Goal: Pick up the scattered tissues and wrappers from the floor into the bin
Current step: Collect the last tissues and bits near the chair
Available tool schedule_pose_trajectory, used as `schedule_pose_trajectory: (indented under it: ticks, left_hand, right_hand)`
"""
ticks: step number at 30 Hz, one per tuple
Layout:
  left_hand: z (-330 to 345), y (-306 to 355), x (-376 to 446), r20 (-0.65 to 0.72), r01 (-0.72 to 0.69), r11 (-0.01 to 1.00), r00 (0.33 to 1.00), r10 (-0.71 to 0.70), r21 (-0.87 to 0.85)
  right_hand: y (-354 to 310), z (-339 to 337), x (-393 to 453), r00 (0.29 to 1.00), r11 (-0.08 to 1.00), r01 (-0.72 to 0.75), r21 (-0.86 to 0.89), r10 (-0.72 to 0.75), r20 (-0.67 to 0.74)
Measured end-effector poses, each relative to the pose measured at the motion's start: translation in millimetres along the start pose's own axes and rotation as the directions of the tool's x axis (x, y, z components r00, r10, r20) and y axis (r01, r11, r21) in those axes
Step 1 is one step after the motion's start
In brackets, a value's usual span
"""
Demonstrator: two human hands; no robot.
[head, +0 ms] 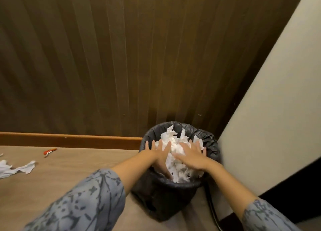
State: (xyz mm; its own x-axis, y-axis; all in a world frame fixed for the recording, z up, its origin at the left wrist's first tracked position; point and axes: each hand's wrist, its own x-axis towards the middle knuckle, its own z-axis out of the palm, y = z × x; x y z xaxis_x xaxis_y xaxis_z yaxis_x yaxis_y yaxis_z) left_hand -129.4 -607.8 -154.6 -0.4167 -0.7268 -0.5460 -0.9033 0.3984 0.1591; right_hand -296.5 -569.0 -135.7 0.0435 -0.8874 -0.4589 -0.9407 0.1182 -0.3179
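A small round bin (pixel 156 196) lined with a black bag stands on the floor in the corner, heaped with crumpled white tissues (pixel 175 144). Both my hands lie flat on top of the heap with fingers spread. My left hand (pixel 160 154) is on the left side of the pile, its thumb down inside the rim. My right hand (pixel 192 155) rests palm down on the right side. On the floor at far left lie white tissues (pixel 17 168) and a red wrapper (pixel 49 151).
A dark wood-panelled wall (pixel 121 65) with a wooden skirting board (pixel 69 140) runs behind the bin. A cream wall (pixel 278 109) with a dark base stands right of it. A black cable (pixel 212 211) runs down beside the bin. The floor (pixel 78 166) is brown.
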Motion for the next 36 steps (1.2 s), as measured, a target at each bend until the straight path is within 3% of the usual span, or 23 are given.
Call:
schedule_pose_trajectory:
  ticks: [1,3,6,9,11,15,19,23,27,29,31,33,36]
  left_hand:
    - [1.1,-5.0,-4.5,-0.004,-0.05,0.998,0.999,0.05,-0.037]
    - [-10.0,-14.8,-18.4,-0.135,-0.192,0.969,0.976,0.172,-0.156]
    - [-29.2,-44.3,-47.8,-0.272,-0.308,0.907,0.934,0.231,-0.287]
    - [-37.2,-90.5,-74.7,-0.379,-0.226,0.886,0.923,0.063,-0.404]
    - [-35.8,-139.7,-98.2,-0.471,-0.163,0.879,0.879,-0.077,-0.448]
    - [-9.3,-251.8,-156.4,-0.593,-0.109,0.85,0.761,-0.262,-0.515]
    - [50.8,-362.3,-218.2,-0.592,-0.01,0.801,0.679,-0.434,-0.598]
    - [141.4,-458.0,-263.7,-0.579,0.053,0.684,0.487,-0.654,-0.728]
    - [248.8,-534.7,-308.6,-0.464,0.179,0.534,0.322,-0.825,-0.826]
    - [298.6,-563.0,-329.9,-0.358,0.334,0.434,0.265,-0.895,-0.837]
    - [337.2,-583.9,-349.7,-0.269,0.469,0.315,0.164,-0.949,-0.825]
    - [366.8,-599.6,-366.3,-0.213,0.458,0.27,0.173,-0.962,-0.847]
    - [396.0,-615.3,-372.8,-0.229,0.394,0.333,0.289,-0.93,-0.857]
  right_hand:
    - [2.8,-0.8,1.8,0.996,0.995,0.009,-0.098,0.0,0.092]
    - [-2.8,-17.0,-0.5,0.987,0.98,0.034,-0.198,-0.002,0.163]
    - [-40.4,-54.9,-9.6,0.997,0.957,0.059,-0.283,-0.042,0.066]
    - [-94.3,-69.9,-8.6,0.981,0.942,0.12,-0.314,-0.16,-0.106]
    - [-145.1,-59.3,-0.7,0.936,0.944,0.27,-0.192,-0.304,-0.175]
    - [-256.2,2.0,9.9,0.82,0.826,0.563,0.018,-0.556,-0.135]
    - [-363.6,83.1,28.2,0.708,0.709,0.705,0.037,-0.706,0.031]
    - [-461.8,163.7,53.4,0.624,0.632,0.775,0.01,-0.768,0.143]
    - [-544.0,247.7,75.2,0.621,0.635,0.773,0.005,-0.757,0.205]
    - [-573.6,290.7,81.4,0.633,0.657,0.753,0.012,-0.73,0.259]
    - [-598.5,332.9,85.7,0.636,0.677,0.736,0.013,-0.698,0.329]
    - [-622.2,372.0,88.8,0.647,0.695,0.719,0.005,-0.672,0.36]
    - [-651.5,418.3,92.1,0.711,0.74,0.669,-0.068,-0.61,0.35]
